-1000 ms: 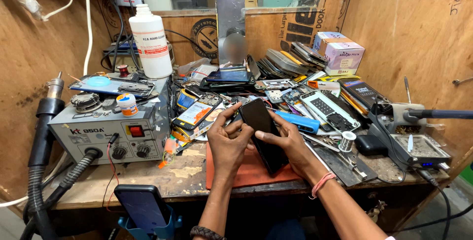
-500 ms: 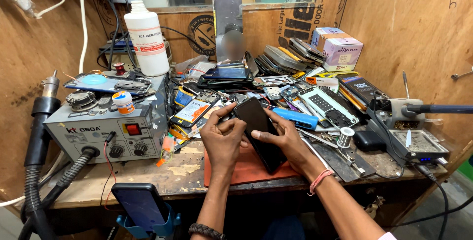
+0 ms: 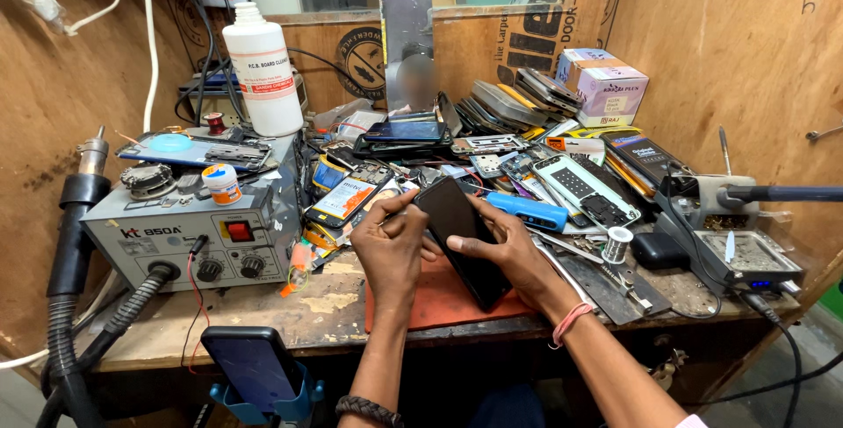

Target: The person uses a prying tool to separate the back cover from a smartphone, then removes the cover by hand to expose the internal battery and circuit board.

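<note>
A black phone (image 3: pixel 464 237) is held tilted over an orange mat (image 3: pixel 439 301) at the front of the wooden workbench (image 3: pixel 211 327). My left hand (image 3: pixel 389 251) grips its left edge, with the fingertips at the top corner. My right hand (image 3: pixel 514 257) supports it from the right and below, the thumb resting across the dark screen. A pink band circles my right wrist and a dark braided one my left forearm.
A grey hot-air rework station (image 3: pixel 189 226) with its black hose stands at the left, a white bottle (image 3: pixel 262 72) behind it. Several opened phones and parts (image 3: pixel 527 165) crowd the back. A soldering stand (image 3: pixel 733 248) is at the right. Another phone in a blue holder (image 3: pixel 255 366) sits at the front edge.
Both hands keep hold of the black phone and have shifted only slightly. The camera has tilted a little.
</note>
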